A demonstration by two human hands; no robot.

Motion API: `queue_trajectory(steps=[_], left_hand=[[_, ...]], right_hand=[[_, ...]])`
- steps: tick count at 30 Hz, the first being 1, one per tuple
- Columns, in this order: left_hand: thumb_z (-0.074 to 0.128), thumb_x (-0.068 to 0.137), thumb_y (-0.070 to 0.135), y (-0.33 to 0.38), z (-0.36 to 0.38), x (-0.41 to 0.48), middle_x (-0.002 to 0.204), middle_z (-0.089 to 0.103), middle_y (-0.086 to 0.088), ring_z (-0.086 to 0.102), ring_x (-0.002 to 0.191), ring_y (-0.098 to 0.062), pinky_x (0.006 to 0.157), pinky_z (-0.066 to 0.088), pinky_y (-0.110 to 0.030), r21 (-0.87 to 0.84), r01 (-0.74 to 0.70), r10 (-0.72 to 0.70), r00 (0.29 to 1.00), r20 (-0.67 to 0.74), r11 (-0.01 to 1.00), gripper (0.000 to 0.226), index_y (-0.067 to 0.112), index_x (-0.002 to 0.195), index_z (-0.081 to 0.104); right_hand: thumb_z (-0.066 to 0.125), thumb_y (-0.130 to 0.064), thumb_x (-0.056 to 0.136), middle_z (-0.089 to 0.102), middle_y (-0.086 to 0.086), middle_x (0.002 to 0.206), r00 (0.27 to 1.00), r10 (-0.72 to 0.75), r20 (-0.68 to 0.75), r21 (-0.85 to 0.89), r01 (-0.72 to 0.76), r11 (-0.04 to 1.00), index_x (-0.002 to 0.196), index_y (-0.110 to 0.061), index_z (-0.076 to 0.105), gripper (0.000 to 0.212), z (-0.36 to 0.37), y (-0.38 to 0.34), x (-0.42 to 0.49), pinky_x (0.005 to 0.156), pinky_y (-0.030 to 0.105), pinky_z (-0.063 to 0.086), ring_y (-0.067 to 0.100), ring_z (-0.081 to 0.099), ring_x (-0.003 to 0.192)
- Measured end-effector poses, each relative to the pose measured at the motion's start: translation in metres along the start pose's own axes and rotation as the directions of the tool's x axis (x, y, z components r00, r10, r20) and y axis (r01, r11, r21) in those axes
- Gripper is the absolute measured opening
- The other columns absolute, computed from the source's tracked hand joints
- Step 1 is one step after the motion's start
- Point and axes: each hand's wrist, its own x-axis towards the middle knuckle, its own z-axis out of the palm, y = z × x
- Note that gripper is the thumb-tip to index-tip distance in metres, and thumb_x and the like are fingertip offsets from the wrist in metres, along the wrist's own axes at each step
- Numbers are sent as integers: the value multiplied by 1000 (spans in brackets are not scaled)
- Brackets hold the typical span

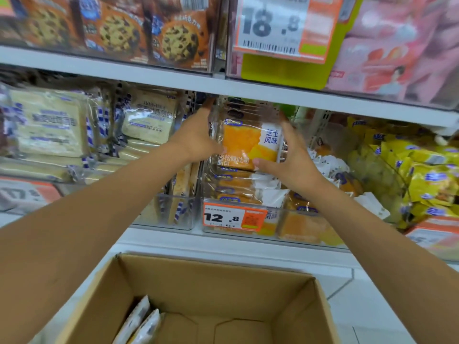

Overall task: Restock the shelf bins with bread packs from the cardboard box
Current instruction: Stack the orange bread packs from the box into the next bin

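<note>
An upright stack of orange bread packs (244, 141) sits at the top of the clear shelf bin (273, 235), above more orange packs lying in it. My left hand (196, 139) holds the stack's left side, fingers running up along it and thumb on the front. My right hand (291, 156) grips the right side, thumb on the front lower corner. Below stands the open cardboard box (223, 276), with a few white-wrapped packs (140, 322) leaning in its left corner.
An orange 12.8 price tag (233, 217) hangs on the bin front. White toast packs (49, 125) fill the bins to the left and yellow packs (422, 170) those to the right. The shelf board (149, 75) above carries cookie packs (119, 31) and pink packs (397, 58).
</note>
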Motion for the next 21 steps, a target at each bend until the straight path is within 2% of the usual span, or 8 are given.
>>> queue_trajectory(steps=[3,6,9,11,13,15,18,21], left_hand=[[79,80,33,-3,7,-40,131,52,-5,51,122,-23,93,42,-29,27,-31,35,984,-176,999,80,18,145,36],[73,86,28,-10,20,-92,99,49,6,52,88,-11,73,39,-25,44,-125,132,935,-330,991,30,25,109,55],[69,86,20,-29,35,-148,88,50,6,45,69,-5,66,39,-23,-25,-150,138,953,-268,988,17,25,93,55],[67,87,18,-52,47,-186,90,50,7,46,70,-3,68,41,-22,-20,-86,80,977,-199,996,15,23,96,57],[66,86,17,-81,60,-221,90,50,8,48,75,-4,74,45,-27,-28,33,-36,993,-110,999,17,22,101,59],[67,87,19,-113,75,-253,90,54,9,55,84,-9,80,48,-29,-20,186,-186,983,-6,982,17,24,102,59],[67,90,21,-157,96,-286,95,61,9,61,93,-13,81,48,-26,-44,424,-421,904,73,904,13,23,100,60],[65,93,21,-188,114,-301,108,61,7,59,87,-6,68,46,-18,-83,565,-554,824,120,821,14,18,106,61]], right_hand=[[75,-26,83,32,3,148,975,-89,-203,-118,66,991,146,-27,32,76,0,-11,-27,110,26,26,16,31,137],[70,-17,84,48,-7,102,927,-214,-308,-160,171,972,120,-15,53,40,14,-24,-67,84,25,42,6,45,91],[66,-13,85,48,-11,78,977,-156,-148,-43,151,988,99,-20,54,20,41,-27,-119,64,26,41,6,44,67],[66,-13,85,52,-9,78,998,-60,36,12,60,998,98,-21,56,19,67,-16,-160,64,30,43,9,49,66],[65,-15,86,56,-11,83,970,78,229,3,-81,997,99,-28,55,21,93,2,-203,67,25,44,7,53,73],[66,-17,88,58,-11,92,879,241,411,-78,-229,970,102,-30,55,21,117,25,-241,73,19,41,6,55,86],[65,-18,91,58,-6,104,672,472,571,-172,-464,869,114,-20,59,24,157,58,-281,83,23,46,13,57,103],[66,-20,91,59,3,119,423,648,633,-146,-757,637,128,-10,53,41,205,84,-308,91,27,44,21,55,116]])
